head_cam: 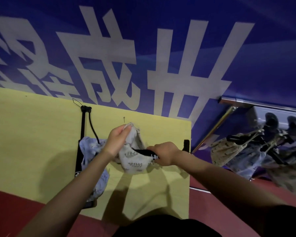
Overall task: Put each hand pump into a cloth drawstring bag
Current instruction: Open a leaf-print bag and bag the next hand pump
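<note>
Leftmost, to the left of the left hand's fingers, a black hand pump lies lengthwise on the yellow counter, its hose looping down into a pale blue cloth bag that covers its middle. The left hand reaches in from below on a bare forearm, wrist bent, its fingers clenched in a pinch on the upper rim of a grey patterned drawstring bag, lifting that edge. Right of those fingers, the bag's mouth gapes toward the right hand, which comes in from the lower right and grips a second black hand pump, its fingers curled round the shaft at the bag's opening; the pump's far end sticks out beyond the wrist near the counter's right edge. A small metal pin lies above the left fingers. Behind the counter hangs a blue banner with large white characters. Further right, past the counter's edge, more pumps in cloth bags are heaped on the dark red floor beside a metal rail
</note>
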A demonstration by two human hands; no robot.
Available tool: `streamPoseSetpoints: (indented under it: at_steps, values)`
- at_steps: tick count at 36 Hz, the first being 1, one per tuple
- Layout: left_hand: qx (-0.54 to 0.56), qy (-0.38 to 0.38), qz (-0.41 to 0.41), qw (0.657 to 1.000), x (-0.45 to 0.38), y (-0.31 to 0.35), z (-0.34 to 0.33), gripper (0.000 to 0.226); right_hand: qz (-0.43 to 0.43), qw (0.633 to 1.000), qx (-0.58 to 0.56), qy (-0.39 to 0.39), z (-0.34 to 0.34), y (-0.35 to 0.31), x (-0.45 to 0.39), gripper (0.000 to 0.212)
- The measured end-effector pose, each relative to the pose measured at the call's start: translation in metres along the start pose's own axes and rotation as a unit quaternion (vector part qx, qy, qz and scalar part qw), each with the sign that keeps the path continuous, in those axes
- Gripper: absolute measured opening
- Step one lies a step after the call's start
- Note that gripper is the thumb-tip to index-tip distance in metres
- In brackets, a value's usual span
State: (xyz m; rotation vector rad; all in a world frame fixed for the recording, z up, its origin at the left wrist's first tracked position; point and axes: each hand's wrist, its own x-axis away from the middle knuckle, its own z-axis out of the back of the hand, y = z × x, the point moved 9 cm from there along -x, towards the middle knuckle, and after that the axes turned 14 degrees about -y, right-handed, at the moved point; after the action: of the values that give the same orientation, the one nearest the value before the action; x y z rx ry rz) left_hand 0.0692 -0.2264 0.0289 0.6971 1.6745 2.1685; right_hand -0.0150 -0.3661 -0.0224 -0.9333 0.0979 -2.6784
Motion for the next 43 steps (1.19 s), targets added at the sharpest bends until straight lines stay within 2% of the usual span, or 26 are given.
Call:
streamPoseSetpoints:
  at_steps: [3, 7, 8, 11, 13, 17, 21, 25, 28, 32, 33, 35, 38, 40, 43]
  values:
    - [-0.026, 0.003, -0.001, 1.000, -0.002, -0.006, 0.021, 0.016, 0.022, 0.998, 0.051, 0.034, 0.013, -0.010, 0.004, 0.041]
    - [-0.087, -0.060, 0.054, 0.993, 0.001, -0.030, 0.022, 0.045, 0.076, 0.986, 0.103, 0.107, 0.037, -0.027, 0.015, 0.033]
    - [-0.090, -0.087, 0.067, 0.990, 0.003, -0.033, 0.017, 0.046, 0.094, 0.980, 0.116, 0.131, 0.044, -0.032, 0.018, 0.033]
    - [-0.085, -0.184, 0.114, 0.973, 0.008, -0.045, -0.007, 0.027, 0.128, 0.959, 0.159, 0.195, 0.064, -0.042, 0.028, 0.034]
    - [-0.098, -0.218, 0.131, 0.962, 0.009, -0.049, -0.021, 0.035, 0.132, 0.950, 0.173, 0.223, 0.075, -0.045, 0.032, 0.037]
    - [-0.059, -0.216, 0.146, 0.964, 0.010, -0.050, -0.032, 0.024, 0.098, 0.943, 0.194, 0.250, 0.086, -0.042, 0.031, 0.036]
    - [-0.002, -0.187, 0.137, 0.973, 0.008, -0.048, -0.033, 0.026, 0.039, 0.932, 0.194, 0.303, 0.100, -0.032, 0.038, 0.039]
    - [0.006, -0.151, 0.113, 0.982, 0.002, -0.039, -0.029, 0.027, 0.013, 0.923, 0.149, 0.356, 0.108, -0.017, 0.052, 0.051]
    - [0.005, -0.144, 0.107, 0.984, -0.001, -0.035, -0.024, 0.029, -0.030, 0.899, 0.073, 0.430, 0.115, 0.001, 0.074, 0.045]
    - [0.011, -0.145, 0.104, 0.984, -0.002, -0.036, -0.019, 0.036, -0.123, 0.820, -0.165, 0.534, 0.122, 0.044, 0.107, 0.045]
    - [0.014, -0.144, 0.102, 0.984, -0.003, -0.035, -0.019, 0.036, -0.143, 0.800, -0.238, 0.532, 0.120, 0.055, 0.110, 0.048]
    - [0.019, -0.144, 0.097, 0.985, -0.002, -0.034, -0.018, 0.034, -0.142, 0.767, -0.403, 0.478, 0.115, 0.073, 0.101, 0.053]
    - [0.031, -0.148, 0.091, 0.984, 0.000, -0.029, -0.019, 0.028, -0.053, 0.709, -0.605, 0.358, 0.109, 0.076, 0.077, 0.049]
    - [0.034, -0.148, 0.093, 0.984, 0.001, -0.029, -0.018, 0.025, -0.019, 0.689, -0.646, 0.329, 0.112, 0.073, 0.073, 0.044]
    - [0.039, -0.145, 0.087, 0.985, 0.003, -0.024, -0.015, 0.024, 0.000, 0.676, -0.651, 0.344, 0.120, 0.069, 0.076, 0.037]
